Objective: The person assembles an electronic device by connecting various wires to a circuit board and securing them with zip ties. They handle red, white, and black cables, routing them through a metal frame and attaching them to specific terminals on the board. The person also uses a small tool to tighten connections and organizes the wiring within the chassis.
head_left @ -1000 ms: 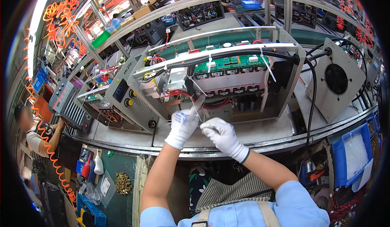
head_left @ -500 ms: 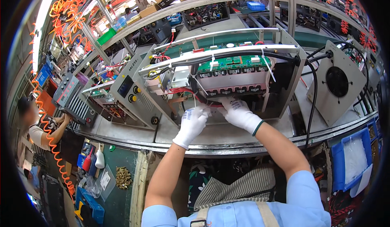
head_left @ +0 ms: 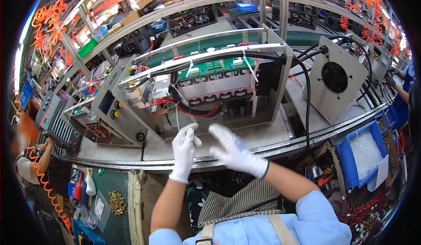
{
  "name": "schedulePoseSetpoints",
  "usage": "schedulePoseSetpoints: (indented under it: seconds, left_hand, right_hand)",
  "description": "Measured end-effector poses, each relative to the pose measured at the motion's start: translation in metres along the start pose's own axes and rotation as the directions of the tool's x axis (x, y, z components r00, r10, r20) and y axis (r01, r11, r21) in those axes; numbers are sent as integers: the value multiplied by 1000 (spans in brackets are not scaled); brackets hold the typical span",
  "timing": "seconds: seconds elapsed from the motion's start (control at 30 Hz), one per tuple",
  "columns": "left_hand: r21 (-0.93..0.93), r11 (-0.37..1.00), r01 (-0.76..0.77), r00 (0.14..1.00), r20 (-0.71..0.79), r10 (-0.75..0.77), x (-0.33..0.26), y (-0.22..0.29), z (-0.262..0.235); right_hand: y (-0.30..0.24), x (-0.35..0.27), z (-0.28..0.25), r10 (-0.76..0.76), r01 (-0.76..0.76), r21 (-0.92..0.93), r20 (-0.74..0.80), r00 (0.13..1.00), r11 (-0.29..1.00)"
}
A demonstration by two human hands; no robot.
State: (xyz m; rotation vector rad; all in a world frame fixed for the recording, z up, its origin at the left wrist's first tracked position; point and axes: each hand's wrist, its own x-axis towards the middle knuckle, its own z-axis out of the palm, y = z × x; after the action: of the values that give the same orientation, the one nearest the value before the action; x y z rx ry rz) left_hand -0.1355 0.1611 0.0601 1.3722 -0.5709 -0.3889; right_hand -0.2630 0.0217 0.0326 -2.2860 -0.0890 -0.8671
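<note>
Both my hands wear white gloves and are in front of an uncovered grey machine housing (head_left: 280, 87) on the bench. My left hand (head_left: 184, 153) has its fingers drawn together; whether anything thin is between them cannot be made out. Just above its fingertips hangs the tail of a white cable tie (head_left: 177, 115), fastened round a bundle of red and black wires (head_left: 201, 113). My right hand (head_left: 234, 153) is open, fingers apart, touching nothing. Inside the housing sit a green circuit board (head_left: 210, 68) and rows of black components. More white ties hold a black cable (head_left: 219, 58) along the top rail.
A grey panel with a fan (head_left: 335, 76) leans at the right, black cables running to it. Another open machine (head_left: 105, 104) stands at the left. Blue bins (head_left: 342, 157), brass fittings (head_left: 117, 202) and bottles (head_left: 90, 185) lie below. Other people work at both sides.
Both hands have drawn back from the wire bundle toward me, and the right hand has opened. The tie's tail now hangs down from the bundle. The view has swung to the right.
</note>
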Motion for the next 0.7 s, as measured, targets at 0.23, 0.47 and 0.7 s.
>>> schedulePoseSetpoints:
  seconds: [0.23,0.47,0.7]
  left_hand:
    - [-456,845,279,956,215,-200,-72,-4,33]
    - [156,923,352,903,201,-379,-100,-10,-23]
    - [109,934,340,933,83,-349,-118,0,-68]
  right_hand:
    - [-46,-62,19,543,-769,640,649,533,-10]
    - [-61,-61,-50,224,-223,20,-129,966,975]
    - [5,32,-226,-137,-193,-459,-591,795,867]
